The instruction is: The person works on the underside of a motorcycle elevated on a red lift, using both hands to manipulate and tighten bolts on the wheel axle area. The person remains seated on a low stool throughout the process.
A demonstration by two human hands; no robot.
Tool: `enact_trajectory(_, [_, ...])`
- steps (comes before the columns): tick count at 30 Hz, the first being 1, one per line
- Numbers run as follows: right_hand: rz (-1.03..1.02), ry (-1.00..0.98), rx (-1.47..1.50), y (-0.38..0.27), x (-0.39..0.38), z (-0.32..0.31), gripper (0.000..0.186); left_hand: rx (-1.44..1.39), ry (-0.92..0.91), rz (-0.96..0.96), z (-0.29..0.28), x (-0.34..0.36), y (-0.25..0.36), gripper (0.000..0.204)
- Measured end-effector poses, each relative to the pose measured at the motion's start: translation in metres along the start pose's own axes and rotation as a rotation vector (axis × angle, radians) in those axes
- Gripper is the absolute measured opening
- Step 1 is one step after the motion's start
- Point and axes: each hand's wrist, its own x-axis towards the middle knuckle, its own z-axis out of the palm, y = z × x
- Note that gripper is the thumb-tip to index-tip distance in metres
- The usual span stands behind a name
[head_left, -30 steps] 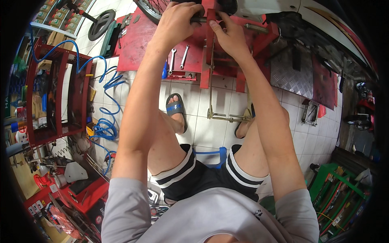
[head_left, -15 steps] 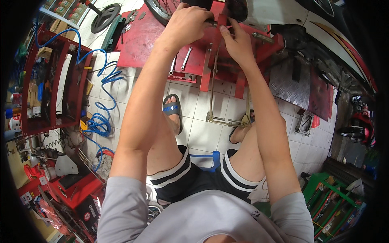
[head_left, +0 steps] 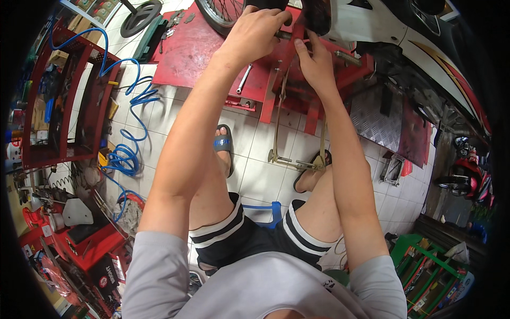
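Note:
My left hand (head_left: pixel 259 33) is closed at the end of a threaded clamp screw (head_left: pixel 283 35). Its fingers curl over a dark rounded handle (head_left: pixel 288 20), mostly hidden under them. To the right, my right hand (head_left: pixel 317 63) reaches up beside the red upright plate (head_left: pixel 295 50) of the clamp. Its thumb rests near the plate's edge, apart from the outstretched fingers, whose tips are partly hidden by the clamp. A second threaded screw (head_left: pixel 348 58) sticks out right of that hand. Below my left wrist, a combination wrench (head_left: pixel 244 78) lies on the red lift platform (head_left: pixel 186 58).
A spoked wheel (head_left: pixel 215 18) and white motorcycle bodywork (head_left: pixel 366 24) stand at the far side. A metal pedal frame (head_left: pixel 297 161) hangs near my right foot. A red shelf cart (head_left: pixel 66 106) and coiled blue air hose (head_left: pixel 125 162) are left; a green rack (head_left: pixel 433 271) is right.
My left hand has shifted slightly up around the handle, exposing more of the clamp screw. My right hand has dropped slightly to the right. The view has moved a little.

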Motion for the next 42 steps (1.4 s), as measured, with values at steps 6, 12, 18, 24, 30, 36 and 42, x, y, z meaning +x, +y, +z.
enact_trajectory(6, [-0.008, 0.024, 0.04, 0.001, -0.002, 0.001, 0.043, -0.055, -0.161, -0.046, -0.003, 0.001, 0.0, 0.036])
enact_trajectory(12, [0.002, 0.008, 0.029, -0.002, -0.002, 0.0, 0.042, -0.024, -0.04, -0.017, -0.001, 0.002, 0.002, 0.032])
enact_trajectory(18, [0.022, -0.009, 0.031, 0.0, -0.002, 0.001, 0.044, 0.005, -0.038, 0.014, 0.001, -0.003, -0.004, 0.033])
enact_trajectory(24, [0.017, 0.0, 0.028, 0.002, -0.001, 0.001, 0.045, 0.06, -0.126, -0.029, -0.002, 0.0, -0.003, 0.033])
enact_trajectory(30, [0.023, -0.023, 0.028, 0.001, -0.001, 0.001, 0.045, -0.022, -0.012, -0.003, 0.002, -0.002, -0.004, 0.027])
enact_trajectory(36, [-0.048, 0.027, 0.021, 0.002, -0.001, 0.001, 0.045, 0.145, -0.055, 0.04, 0.002, -0.001, -0.007, 0.032])
enact_trajectory(42, [0.008, -0.013, 0.025, -0.001, -0.002, -0.001, 0.044, 0.026, -0.019, 0.02, 0.003, 0.0, -0.006, 0.031])
